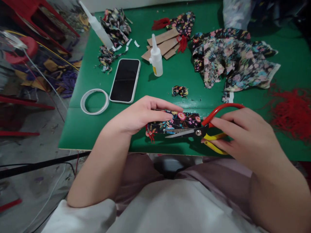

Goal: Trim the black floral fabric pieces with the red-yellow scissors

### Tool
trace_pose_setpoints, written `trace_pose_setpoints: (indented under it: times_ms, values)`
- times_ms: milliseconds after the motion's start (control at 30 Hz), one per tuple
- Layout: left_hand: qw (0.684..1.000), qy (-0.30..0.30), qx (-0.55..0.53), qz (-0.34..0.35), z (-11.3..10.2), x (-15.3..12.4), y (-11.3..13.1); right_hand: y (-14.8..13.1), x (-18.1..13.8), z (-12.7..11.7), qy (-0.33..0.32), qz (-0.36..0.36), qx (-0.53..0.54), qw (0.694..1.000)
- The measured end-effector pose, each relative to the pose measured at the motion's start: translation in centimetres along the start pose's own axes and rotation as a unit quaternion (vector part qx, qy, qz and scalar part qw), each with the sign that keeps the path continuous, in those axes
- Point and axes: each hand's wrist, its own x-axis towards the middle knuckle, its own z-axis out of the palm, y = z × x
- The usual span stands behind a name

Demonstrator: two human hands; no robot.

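My left hand pinches a flat, rectangular piece covered in black floral fabric, near the table's front edge. Red threads hang from its left end. My right hand grips scissors with red and yellow handles, its fingers around the handles. The blades point left and lie along the near edge of the fabric-covered piece. Whether they touch the fabric I cannot tell. Just beyond my hands lies a small bunched floral scrap.
On the green table are a roll of white tape, a phone, a glue bottle, another bottle, cardboard pieces, a large floral cloth and tangled red thread. Red stools stand left.
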Motion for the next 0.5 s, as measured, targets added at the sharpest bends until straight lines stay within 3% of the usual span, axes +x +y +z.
trace_pose_setpoints:
  times_ms: [500]
  values:
    - [1.0,-0.009,-0.003,-0.011,0.36,0.13,0.02,-0.28,0.16,0.23,-0.006,-0.01,0.006,1.0]
